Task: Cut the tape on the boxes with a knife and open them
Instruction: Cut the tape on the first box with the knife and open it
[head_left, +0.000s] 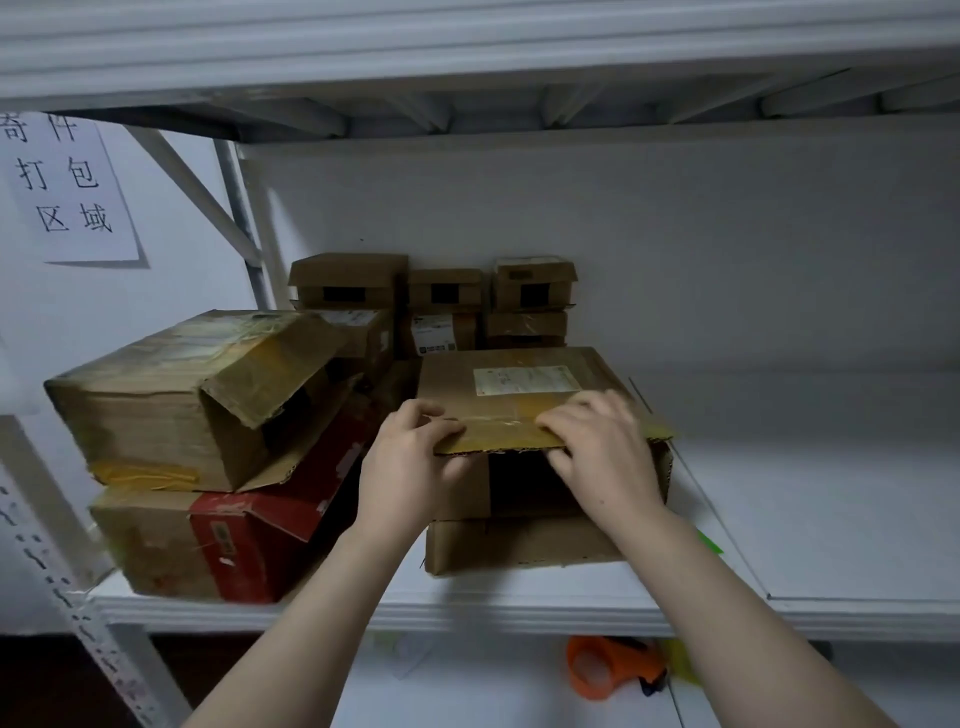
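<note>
A flat brown cardboard box (519, 374) with a white label lies on the white shelf (831, 519) in front of me, on top of another brown box (519, 545). Its taped front flap (498, 434) is raised and the dark inside shows below it. My left hand (410, 462) pinches the flap's left end. My right hand (597, 447) grips the flap's right part, fingers curled over the top edge. No knife is in view.
At the left, an opened taped box (171, 395) lies on a red and brown box (208, 540). Several small boxes (441, 296) are stacked against the back wall. An orange tape dispenser (608, 665) lies on the lower shelf. A shelf beam runs overhead.
</note>
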